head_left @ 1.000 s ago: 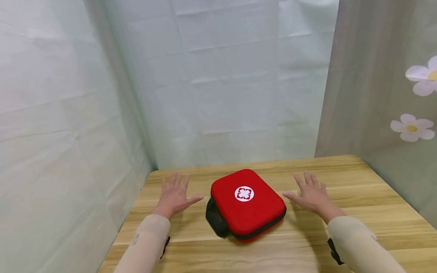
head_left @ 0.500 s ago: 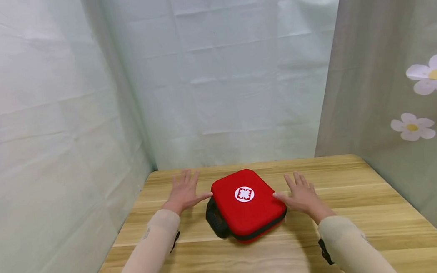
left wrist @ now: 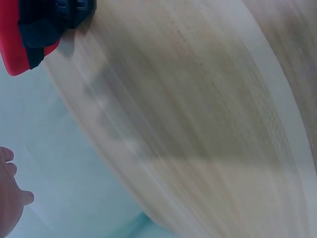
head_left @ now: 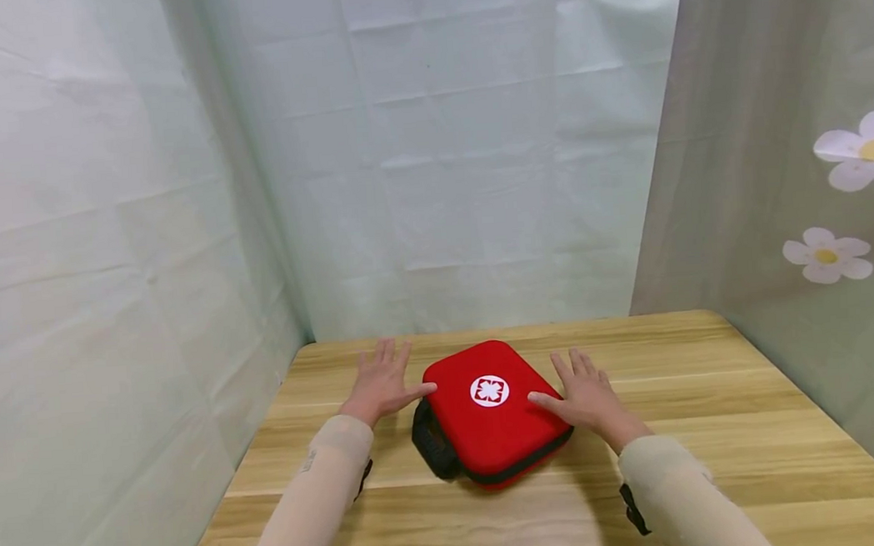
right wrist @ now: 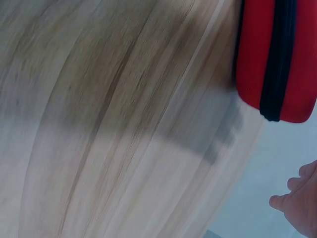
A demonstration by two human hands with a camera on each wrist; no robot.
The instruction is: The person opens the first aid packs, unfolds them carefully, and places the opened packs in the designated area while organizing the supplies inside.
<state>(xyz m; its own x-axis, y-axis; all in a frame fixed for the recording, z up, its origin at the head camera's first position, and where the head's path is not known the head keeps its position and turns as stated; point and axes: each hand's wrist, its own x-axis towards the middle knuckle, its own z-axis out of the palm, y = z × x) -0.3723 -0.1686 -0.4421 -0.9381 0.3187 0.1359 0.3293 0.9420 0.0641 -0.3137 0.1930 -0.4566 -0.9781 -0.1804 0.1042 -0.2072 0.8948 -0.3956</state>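
A red first aid case (head_left: 485, 437) with a white round emblem lies flat on the wooden table, turned at an angle. Black zipper tape runs round its side, and a black handle (head_left: 432, 444) sticks out at its left. My left hand (head_left: 384, 386), fingers spread and straight, is at the case's left; its thumb overlaps the upper left edge in the head view. On the other side, my right hand (head_left: 586, 396) has its fingers stretched out, the thumb overlapping the lid's right part. In the wrist views both hands (left wrist: 9, 198) (right wrist: 302, 203) appear raised over the table, apart from the case.
The wooden table (head_left: 717, 423) has pale plank seams. Light cloth (head_left: 467, 154) hangs behind it and at the left (head_left: 107, 285); a grey curtain (head_left: 747, 179) with white flowers hangs at the right. Both forearms wear beige sleeves (head_left: 307, 490) with black straps.
Both hands have moved inward toward the case, left hand to the right and right hand to the left, until the thumbs overlap it in the head view. The case has stayed in place.
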